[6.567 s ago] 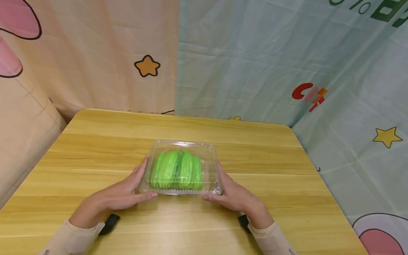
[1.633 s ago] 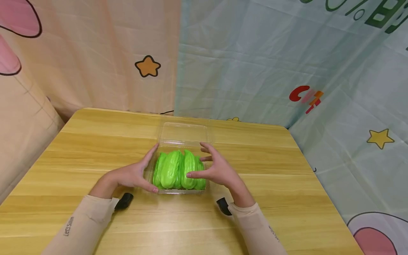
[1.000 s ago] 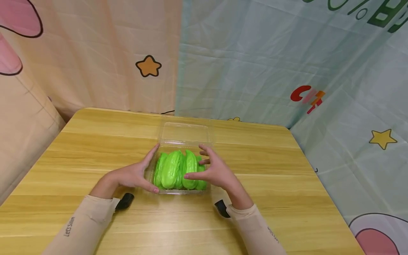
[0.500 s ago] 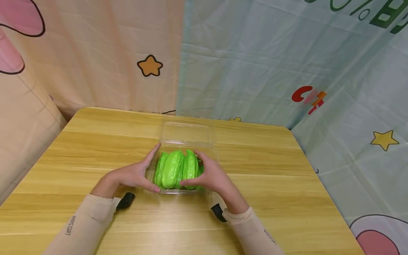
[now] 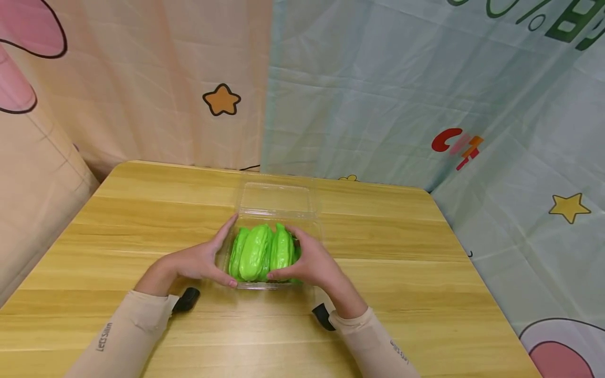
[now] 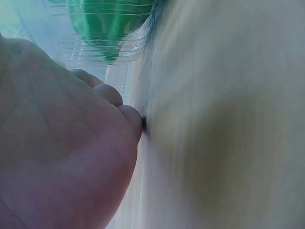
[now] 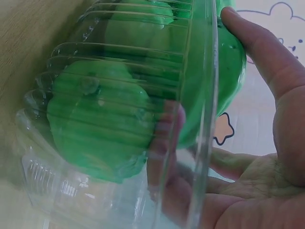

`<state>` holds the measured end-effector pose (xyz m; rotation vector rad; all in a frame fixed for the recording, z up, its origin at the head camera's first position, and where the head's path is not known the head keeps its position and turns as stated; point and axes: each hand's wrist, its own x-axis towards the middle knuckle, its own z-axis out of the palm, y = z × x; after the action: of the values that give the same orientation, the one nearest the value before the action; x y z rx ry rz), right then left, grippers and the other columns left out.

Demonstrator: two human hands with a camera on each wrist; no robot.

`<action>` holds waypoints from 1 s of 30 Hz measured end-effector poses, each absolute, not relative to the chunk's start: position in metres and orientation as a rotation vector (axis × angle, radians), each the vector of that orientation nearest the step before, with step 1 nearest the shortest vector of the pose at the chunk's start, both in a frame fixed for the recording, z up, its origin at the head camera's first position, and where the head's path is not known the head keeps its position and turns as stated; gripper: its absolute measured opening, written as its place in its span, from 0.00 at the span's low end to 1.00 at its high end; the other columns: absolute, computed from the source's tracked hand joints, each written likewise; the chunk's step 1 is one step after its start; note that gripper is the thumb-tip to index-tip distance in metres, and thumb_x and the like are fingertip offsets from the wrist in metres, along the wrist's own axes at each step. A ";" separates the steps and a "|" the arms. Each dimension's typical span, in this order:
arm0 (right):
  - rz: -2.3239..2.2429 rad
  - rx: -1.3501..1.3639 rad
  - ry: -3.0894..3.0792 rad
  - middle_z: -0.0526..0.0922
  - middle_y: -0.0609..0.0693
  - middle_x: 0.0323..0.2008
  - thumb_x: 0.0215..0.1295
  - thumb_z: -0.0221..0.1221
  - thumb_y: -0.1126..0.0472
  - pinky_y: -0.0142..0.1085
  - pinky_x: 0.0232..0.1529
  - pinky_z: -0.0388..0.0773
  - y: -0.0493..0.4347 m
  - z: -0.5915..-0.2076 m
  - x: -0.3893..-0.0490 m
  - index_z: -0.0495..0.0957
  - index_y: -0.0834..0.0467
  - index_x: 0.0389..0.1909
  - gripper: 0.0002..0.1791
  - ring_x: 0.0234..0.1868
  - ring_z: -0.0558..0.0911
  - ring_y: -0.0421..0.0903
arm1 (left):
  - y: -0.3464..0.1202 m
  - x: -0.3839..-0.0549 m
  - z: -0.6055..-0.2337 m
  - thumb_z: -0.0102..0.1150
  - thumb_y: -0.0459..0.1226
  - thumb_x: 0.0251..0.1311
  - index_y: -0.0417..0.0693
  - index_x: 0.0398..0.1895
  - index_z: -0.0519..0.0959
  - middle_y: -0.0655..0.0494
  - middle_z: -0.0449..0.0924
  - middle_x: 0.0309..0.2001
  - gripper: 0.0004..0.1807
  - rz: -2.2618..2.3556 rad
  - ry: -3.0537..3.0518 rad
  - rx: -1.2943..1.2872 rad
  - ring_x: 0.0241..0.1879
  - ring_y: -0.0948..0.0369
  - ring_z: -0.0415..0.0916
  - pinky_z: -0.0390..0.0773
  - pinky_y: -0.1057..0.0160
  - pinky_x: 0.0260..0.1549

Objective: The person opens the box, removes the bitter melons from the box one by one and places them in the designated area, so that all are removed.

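A clear plastic clamshell box (image 5: 264, 286) sits on the wooden table, its lid (image 5: 276, 197) folded back away from me. Several bright green ribbed gourds (image 5: 255, 253) lie side by side in it. My left hand (image 5: 194, 258) rests along the box's left side, fingers straight, thumb at the front corner. In the left wrist view its fingertips are low, beside the box wall. My right hand (image 5: 309, 262) reaches over the right side and holds a gourd (image 7: 228, 62), thumb at the near end, fingers at the far end. Another gourd (image 7: 97, 119) shows through the wall below.
The wooden table (image 5: 402, 289) stretches around the box on all sides. Behind it hangs a printed curtain (image 5: 378, 79), with a padded beige surface (image 5: 38, 199) to the left. Black devices (image 5: 186, 300) sit at both wrists, under beige sleeves.
The box was closed between both hands at first; its lid now lies back. My right hand has moved left and down from above the gourds and grips one. My left hand has barely moved recently.
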<state>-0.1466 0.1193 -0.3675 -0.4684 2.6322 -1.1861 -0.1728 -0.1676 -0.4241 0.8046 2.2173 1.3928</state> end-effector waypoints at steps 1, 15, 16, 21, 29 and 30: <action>-1.188 -0.470 2.631 0.74 0.56 0.64 0.42 0.82 0.51 0.47 0.59 0.75 0.119 -0.368 -0.147 0.61 0.59 0.75 0.60 0.58 0.76 0.52 | -0.168 -0.173 -0.424 0.82 0.42 0.46 0.60 0.78 0.18 0.41 0.12 0.77 0.80 1.393 2.218 0.806 0.74 0.32 0.24 0.36 0.29 0.66; -1.250 -0.518 2.594 0.75 0.55 0.62 0.42 0.83 0.52 0.44 0.54 0.78 0.123 -0.366 -0.149 0.62 0.59 0.75 0.59 0.58 0.77 0.54 | -0.168 -0.172 -0.423 0.83 0.43 0.45 0.61 0.79 0.18 0.33 0.16 0.76 0.80 1.394 2.219 0.772 0.73 0.31 0.26 0.37 0.28 0.65; -1.270 -0.518 2.583 0.75 0.55 0.62 0.42 0.83 0.52 0.43 0.52 0.79 0.123 -0.365 -0.149 0.62 0.59 0.75 0.59 0.57 0.77 0.54 | -0.168 -0.172 -0.423 0.83 0.43 0.45 0.61 0.79 0.18 0.33 0.16 0.76 0.80 1.394 2.219 0.773 0.73 0.31 0.26 0.38 0.28 0.65; -1.372 -0.493 2.533 0.73 0.55 0.61 0.44 0.82 0.56 0.38 0.44 0.82 0.126 -0.362 -0.148 0.61 0.56 0.76 0.58 0.54 0.78 0.53 | -0.168 -0.172 -0.424 0.82 0.43 0.45 0.61 0.79 0.18 0.33 0.16 0.76 0.80 1.393 2.217 0.777 0.73 0.30 0.26 0.38 0.28 0.65; -1.558 -0.443 2.417 0.69 0.57 0.64 0.43 0.81 0.64 0.40 0.40 0.85 0.134 -0.356 -0.150 0.60 0.52 0.77 0.58 0.50 0.81 0.58 | -0.169 -0.173 -0.424 0.83 0.43 0.44 0.58 0.78 0.18 0.33 0.16 0.76 0.81 1.394 2.222 0.782 0.73 0.29 0.27 0.39 0.28 0.65; -1.571 -0.438 2.408 0.68 0.57 0.65 0.43 0.81 0.64 0.41 0.40 0.85 0.135 -0.356 -0.151 0.60 0.51 0.77 0.59 0.49 0.82 0.59 | -0.169 -0.173 -0.424 0.83 0.43 0.44 0.58 0.78 0.18 0.33 0.15 0.76 0.81 1.392 2.224 0.785 0.73 0.29 0.27 0.39 0.28 0.65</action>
<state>-0.1509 0.1349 -0.3556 -0.4376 2.4077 -1.5710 -0.1730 -0.1685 -0.4243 0.7848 2.2236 1.3918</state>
